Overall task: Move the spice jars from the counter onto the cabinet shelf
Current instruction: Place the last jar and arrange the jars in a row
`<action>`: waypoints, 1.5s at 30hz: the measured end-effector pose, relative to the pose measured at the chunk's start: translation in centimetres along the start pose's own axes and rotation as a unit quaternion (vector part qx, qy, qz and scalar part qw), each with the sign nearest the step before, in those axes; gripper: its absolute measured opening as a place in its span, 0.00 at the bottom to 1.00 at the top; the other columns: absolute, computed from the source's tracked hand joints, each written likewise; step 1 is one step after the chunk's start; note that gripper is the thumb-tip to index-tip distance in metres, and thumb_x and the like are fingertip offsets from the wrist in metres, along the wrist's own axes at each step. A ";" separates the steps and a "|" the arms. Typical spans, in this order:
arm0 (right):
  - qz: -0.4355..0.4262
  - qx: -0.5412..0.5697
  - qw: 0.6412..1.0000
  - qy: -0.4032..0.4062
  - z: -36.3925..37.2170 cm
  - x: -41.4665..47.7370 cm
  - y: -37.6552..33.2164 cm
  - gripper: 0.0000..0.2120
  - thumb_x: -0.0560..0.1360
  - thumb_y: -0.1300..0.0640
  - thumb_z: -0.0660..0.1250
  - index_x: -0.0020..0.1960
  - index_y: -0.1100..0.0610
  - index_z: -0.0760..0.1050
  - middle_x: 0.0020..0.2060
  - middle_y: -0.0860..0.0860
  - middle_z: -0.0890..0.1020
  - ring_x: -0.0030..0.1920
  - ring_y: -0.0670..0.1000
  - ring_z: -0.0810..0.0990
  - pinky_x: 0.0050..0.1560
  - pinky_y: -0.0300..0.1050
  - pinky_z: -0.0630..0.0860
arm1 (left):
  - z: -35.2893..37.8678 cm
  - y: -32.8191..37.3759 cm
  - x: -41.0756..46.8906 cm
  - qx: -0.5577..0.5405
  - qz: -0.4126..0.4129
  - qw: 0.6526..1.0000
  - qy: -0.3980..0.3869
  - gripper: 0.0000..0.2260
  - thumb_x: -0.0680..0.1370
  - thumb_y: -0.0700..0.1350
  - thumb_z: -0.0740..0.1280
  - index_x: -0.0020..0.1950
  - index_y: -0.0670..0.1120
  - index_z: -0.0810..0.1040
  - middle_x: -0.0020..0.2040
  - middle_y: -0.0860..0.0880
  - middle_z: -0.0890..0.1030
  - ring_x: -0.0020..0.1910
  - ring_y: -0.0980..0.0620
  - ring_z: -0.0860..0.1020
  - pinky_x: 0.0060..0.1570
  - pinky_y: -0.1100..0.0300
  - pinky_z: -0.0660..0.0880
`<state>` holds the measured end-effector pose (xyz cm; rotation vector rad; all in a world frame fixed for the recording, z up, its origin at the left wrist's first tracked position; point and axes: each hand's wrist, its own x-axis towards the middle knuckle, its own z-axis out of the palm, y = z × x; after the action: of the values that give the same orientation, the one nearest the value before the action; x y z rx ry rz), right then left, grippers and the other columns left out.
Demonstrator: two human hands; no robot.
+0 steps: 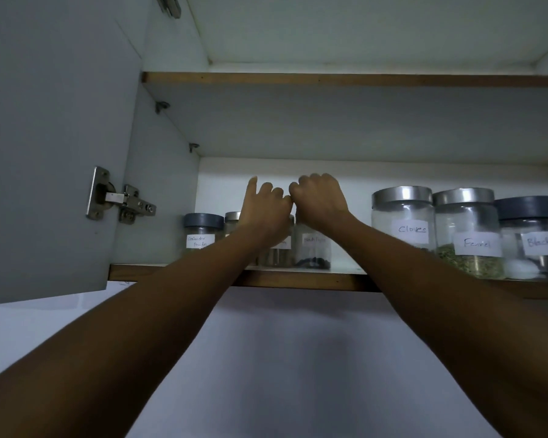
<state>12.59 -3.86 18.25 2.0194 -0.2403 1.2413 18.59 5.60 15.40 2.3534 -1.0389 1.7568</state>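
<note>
open grey cabinet door, steel hinge

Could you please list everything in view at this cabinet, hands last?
coriander powder jar: 1, clear with dark grey lid, left end of lower shelf
silver-lidded jar: 1, clear, behind, mostly hidden by left hand
half-hidden jar: 1, clear, white label, under left hand
dark-spice jar: 1, clear, white label, under right hand
Cloves jar: 1, clear, silver lid, right of the hands
Fennel jar: 1, clear, silver lid, beside Cloves jar
Black-labelled jar: 1, clear, dark lid, right edge
upper shelf: 1, white, wooden front edge, above the jars
cabinet door: 1, grey, open at left, silver hinge
left hand: 1, atop half-hidden jar, forefinger raised
right hand: 1, fingers curled over dark-spice jar's top
</note>
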 end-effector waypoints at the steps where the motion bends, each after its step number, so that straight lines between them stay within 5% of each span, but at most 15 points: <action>1: -0.001 -0.002 1.000 0.007 -0.8 0.0 0.4 0.03 0.73 0.61 0.63 0.46 0.59 0.74 0.39 0.55 0.76 0.37 0.54 0.69 0.41 0.46 0.64 | -0.7 0.3 -0.1 -0.001 0.007 1.000 0.007 0.16 0.79 0.49 0.58 0.64 0.46 0.73 0.64 0.46 0.75 0.68 0.46 0.66 0.72 0.45 0.49; 8: 0.036 0.020 0.999 0.004 -5.7 -1.8 4.6 0.08 0.73 0.58 0.63 0.39 0.58 0.66 0.36 0.55 0.70 0.37 0.55 0.68 0.40 0.45 0.64 | -4.9 3.0 -0.1 -0.026 0.049 0.998 0.044 0.16 0.77 0.44 0.58 0.63 0.45 0.75 0.57 0.46 0.79 0.58 0.47 0.75 0.67 0.51 0.60; 12: 0.017 0.041 0.999 0.012 -6.9 -4.6 7.0 0.04 0.73 0.62 0.61 0.43 0.62 0.72 0.39 0.56 0.74 0.41 0.57 0.74 0.36 0.45 0.63 | -7.2 5.8 -0.4 -0.027 0.069 0.995 0.068 0.13 0.76 0.41 0.57 0.55 0.44 0.77 0.48 0.46 0.79 0.44 0.47 0.76 0.44 0.57 0.66; 15: 0.015 0.042 0.999 0.028 -7.3 -6.7 9.2 0.04 0.73 0.65 0.59 0.46 0.63 0.73 0.42 0.58 0.76 0.39 0.56 0.71 0.35 0.45 0.62 | -8.6 7.9 -0.5 -0.053 0.081 0.992 0.083 0.10 0.77 0.42 0.56 0.54 0.42 0.74 0.49 0.45 0.78 0.41 0.46 0.74 0.40 0.58 0.63; 19: 0.038 0.144 0.989 -0.003 -7.9 -8.9 12.2 0.06 0.76 0.60 0.57 0.43 0.60 0.71 0.41 0.57 0.77 0.39 0.55 0.72 0.35 0.45 0.62 | -9.6 10.0 -0.5 -0.105 0.116 0.982 0.103 0.14 0.78 0.48 0.57 0.59 0.42 0.72 0.59 0.45 0.76 0.45 0.45 0.76 0.43 0.57 0.64; 22: 0.054 0.189 0.980 -0.019 -8.4 -10.4 14.4 0.10 0.76 0.57 0.57 0.47 0.61 0.75 0.44 0.56 0.79 0.43 0.57 0.76 0.37 0.44 0.65 | -10.1 11.1 0.0 -0.115 0.136 0.979 0.098 0.18 0.78 0.51 0.56 0.63 0.44 0.70 0.64 0.46 0.73 0.52 0.45 0.76 0.56 0.54 0.67; 26: 0.050 0.153 0.984 -0.070 -8.7 -12.2 16.7 0.15 0.78 0.52 0.57 0.56 0.59 0.76 0.54 0.56 0.80 0.53 0.57 0.77 0.51 0.50 0.70 | -10.3 11.9 1.1 -0.111 0.110 0.988 0.003 0.25 0.79 0.54 0.55 0.73 0.44 0.60 0.69 0.44 0.70 0.66 0.45 0.70 0.69 0.48 0.56; 29: 0.050 0.104 0.987 -0.112 -8.4 -13.3 17.7 0.20 0.79 0.47 0.55 0.64 0.57 0.72 0.61 0.56 0.76 0.60 0.56 0.74 0.60 0.52 0.64 | -10.4 12.4 1.4 -0.109 0.086 0.989 -0.041 0.24 0.79 0.57 0.55 0.71 0.45 0.62 0.66 0.44 0.74 0.65 0.45 0.71 0.71 0.46 0.53; 33: 0.039 0.063 0.987 -0.144 -7.8 -14.2 18.0 0.20 0.78 0.44 0.54 0.59 0.58 0.72 0.56 0.56 0.76 0.56 0.56 0.75 0.62 0.54 0.62 | -11.2 12.4 1.8 -0.222 0.042 0.973 -0.046 0.20 0.78 0.54 0.58 0.65 0.44 0.65 0.53 0.45 0.81 0.55 0.45 0.77 0.71 0.48 0.51; 36: 0.020 0.077 0.983 -0.167 -7.5 -14.2 18.2 0.21 0.75 0.43 0.61 0.58 0.58 0.71 0.54 0.56 0.76 0.53 0.55 0.74 0.64 0.53 0.61 | -11.7 11.6 2.3 -0.234 0.061 0.964 -0.107 0.22 0.75 0.53 0.65 0.66 0.46 0.66 0.58 0.46 0.78 0.59 0.45 0.75 0.71 0.45 0.49; 39: -0.009 0.071 0.978 -0.197 -7.9 -14.0 18.4 0.28 0.67 0.41 0.71 0.57 0.58 0.69 0.54 0.55 0.75 0.50 0.53 0.72 0.63 0.51 0.61 | -11.7 10.9 2.1 -0.230 0.082 0.954 -0.174 0.35 0.69 0.53 0.73 0.71 0.49 0.60 0.65 0.47 0.72 0.65 0.45 0.70 0.69 0.41 0.50; 45: -0.049 -0.012 0.972 -0.229 -7.6 -14.9 18.1 0.50 0.59 0.42 0.77 0.70 0.62 0.56 0.65 0.58 0.67 0.66 0.57 0.67 0.71 0.55 0.51 | -10.5 11.1 1.6 -0.181 0.092 0.965 -0.168 0.50 0.61 0.58 0.78 0.75 0.52 0.51 0.72 0.48 0.64 0.71 0.44 0.62 0.68 0.42 0.54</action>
<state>-9.49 -14.69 16.76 2.2459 -0.3680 0.6931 4.24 0.36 16.64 2.4182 -1.5171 1.0959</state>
